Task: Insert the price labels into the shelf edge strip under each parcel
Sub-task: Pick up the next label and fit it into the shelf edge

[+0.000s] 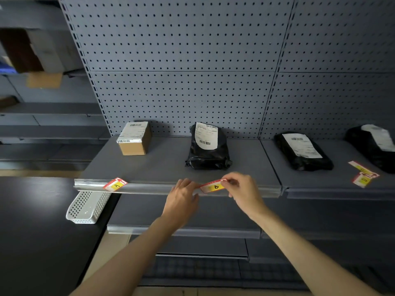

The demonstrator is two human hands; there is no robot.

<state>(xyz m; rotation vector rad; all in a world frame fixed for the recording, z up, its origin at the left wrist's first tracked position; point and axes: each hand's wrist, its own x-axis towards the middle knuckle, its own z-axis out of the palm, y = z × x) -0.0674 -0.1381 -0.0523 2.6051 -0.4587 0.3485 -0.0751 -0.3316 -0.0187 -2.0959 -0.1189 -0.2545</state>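
Note:
A red and yellow label marked B (213, 186) lies against the clear shelf edge strip (149, 188), below the black bag parcel (207, 146). My right hand (243, 189) pinches its right end. My left hand (181, 197) holds its left end with the fingertips. A label marked A (115, 184) sits tilted in the strip below the cardboard box parcel (134, 138). Two more black bag parcels (303, 150) (374, 144) lie on the right-hand shelf, with loose labels (363, 175) in front of them.
A white mesh basket (87, 207) rests on a dark counter (32, 231) at the left, partly under the shelf. A lower shelf (171, 229) juts out below my arms. A grey pegboard (181, 60) backs the shelves.

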